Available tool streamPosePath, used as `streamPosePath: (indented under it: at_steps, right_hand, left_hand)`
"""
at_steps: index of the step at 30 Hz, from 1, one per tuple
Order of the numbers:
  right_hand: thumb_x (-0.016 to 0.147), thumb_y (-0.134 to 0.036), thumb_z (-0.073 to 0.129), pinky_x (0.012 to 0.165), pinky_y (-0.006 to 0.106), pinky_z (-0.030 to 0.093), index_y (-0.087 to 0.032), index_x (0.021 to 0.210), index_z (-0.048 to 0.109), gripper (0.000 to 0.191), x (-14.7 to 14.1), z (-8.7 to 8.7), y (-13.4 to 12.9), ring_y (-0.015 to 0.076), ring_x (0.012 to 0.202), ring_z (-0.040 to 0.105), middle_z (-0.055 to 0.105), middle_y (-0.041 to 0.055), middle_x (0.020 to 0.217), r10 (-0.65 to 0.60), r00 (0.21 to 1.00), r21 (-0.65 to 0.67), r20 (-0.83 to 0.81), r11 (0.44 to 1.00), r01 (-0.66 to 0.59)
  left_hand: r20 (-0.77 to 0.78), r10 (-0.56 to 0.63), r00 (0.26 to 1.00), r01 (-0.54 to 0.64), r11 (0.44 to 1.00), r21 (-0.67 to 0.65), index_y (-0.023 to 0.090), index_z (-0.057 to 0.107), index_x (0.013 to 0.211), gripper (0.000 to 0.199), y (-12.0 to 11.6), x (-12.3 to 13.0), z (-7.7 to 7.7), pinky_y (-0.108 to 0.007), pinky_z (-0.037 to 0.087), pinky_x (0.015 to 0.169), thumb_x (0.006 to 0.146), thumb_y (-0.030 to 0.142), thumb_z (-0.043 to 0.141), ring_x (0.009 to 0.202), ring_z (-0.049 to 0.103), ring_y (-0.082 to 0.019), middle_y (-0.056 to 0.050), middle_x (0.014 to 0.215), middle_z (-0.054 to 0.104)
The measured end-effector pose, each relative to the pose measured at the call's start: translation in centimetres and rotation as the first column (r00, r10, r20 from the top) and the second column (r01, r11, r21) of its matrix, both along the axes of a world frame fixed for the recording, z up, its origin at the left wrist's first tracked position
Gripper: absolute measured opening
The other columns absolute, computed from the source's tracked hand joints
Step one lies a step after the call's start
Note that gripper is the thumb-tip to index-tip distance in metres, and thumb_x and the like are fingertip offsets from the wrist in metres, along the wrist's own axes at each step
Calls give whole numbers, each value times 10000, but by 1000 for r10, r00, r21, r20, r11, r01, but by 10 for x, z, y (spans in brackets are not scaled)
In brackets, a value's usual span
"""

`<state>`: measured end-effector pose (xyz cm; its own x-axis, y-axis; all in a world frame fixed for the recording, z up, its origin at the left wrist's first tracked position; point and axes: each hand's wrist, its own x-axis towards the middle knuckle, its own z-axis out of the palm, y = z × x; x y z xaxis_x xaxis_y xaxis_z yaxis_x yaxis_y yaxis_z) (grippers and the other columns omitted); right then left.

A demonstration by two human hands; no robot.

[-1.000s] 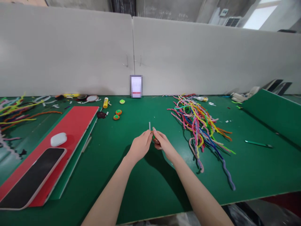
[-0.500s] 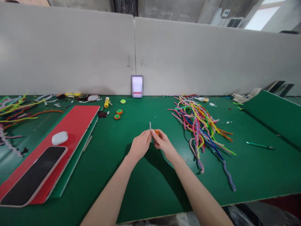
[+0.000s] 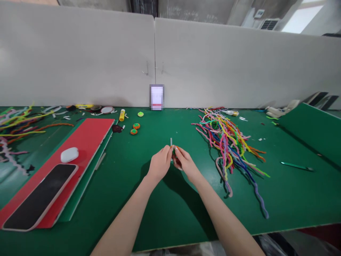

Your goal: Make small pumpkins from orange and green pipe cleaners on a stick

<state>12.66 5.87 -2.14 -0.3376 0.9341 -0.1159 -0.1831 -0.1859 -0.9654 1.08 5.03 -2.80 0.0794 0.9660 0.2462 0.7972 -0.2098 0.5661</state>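
Note:
My left hand (image 3: 160, 161) and my right hand (image 3: 187, 164) meet above the middle of the green table, thumbs and fingertips pinched together. Between them is a small orange piece, mostly covered by the fingers, with a bit of green showing beside it. Just beyond the fingertips a thin pale grey strip (image 3: 171, 141) points away from me; whether it is held or lies on the table I cannot tell. Two orange coils with green centres, a farther one (image 3: 136, 126) and a nearer one (image 3: 133, 131), lie ahead to the left, near a yellow-green coil (image 3: 140, 114).
A heap of coloured pipe cleaners (image 3: 226, 138) spreads to the right, and another pile (image 3: 18, 122) lies far left. Red board (image 3: 90, 138) carries a phone (image 3: 39, 197) and a white earbud case (image 3: 69, 155). A glue stick (image 3: 122, 115), green pen (image 3: 297, 166) and propped screen (image 3: 157, 97) stand around.
The fingers of my right hand have shifted over the orange piece, so less of it shows. Both hands stay together in the same place. The view has moved slightly.

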Motion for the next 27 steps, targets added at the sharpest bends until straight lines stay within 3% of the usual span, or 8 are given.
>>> streamPosePath:
  at_steps: [9,13,18,22,27]
  right_hand:
    - [779,-447,497,316,188,188,-167,893,482,303,0,0,-1,31,326,302,403,-82,507,15,1000,50,6,999,-15]
    - [794,-509,440,315,189,194,-173,792,477,338,2,4,-1,44,338,353,453,-59,512,45,998,-21,-31,999,-46]
    - [786,-588,381,309,195,208,-175,605,431,453,5,5,1,53,308,343,422,-53,402,4,999,-13,47,1000,-3]
    - [769,-569,436,310,191,230,-179,594,432,428,7,3,2,62,312,377,432,-54,396,6,1000,-50,8,999,-5]
    - [791,-497,459,309,182,223,-179,657,456,345,11,0,4,60,314,364,436,-62,410,82,988,-98,-130,991,-95]
  left_hand:
    - [189,-7,982,10,1000,-13,190,402,682,296,0,-1,1,-207,294,503,897,325,252,507,414,-95,40,569,439]
    - [151,-47,987,44,999,18,186,402,654,311,1,-4,5,-207,291,508,898,323,264,501,398,-89,43,557,421]
    - [113,-131,985,124,990,65,182,406,645,312,-2,-3,5,-207,308,512,901,293,266,519,424,-88,32,579,453]
    - [28,-152,988,147,981,128,178,438,684,280,-4,-1,2,-209,331,531,898,256,275,560,483,-94,17,625,511]
    - [-120,-122,985,148,960,239,175,455,716,266,-4,0,-4,-213,322,502,897,247,274,562,514,-102,3,659,546]
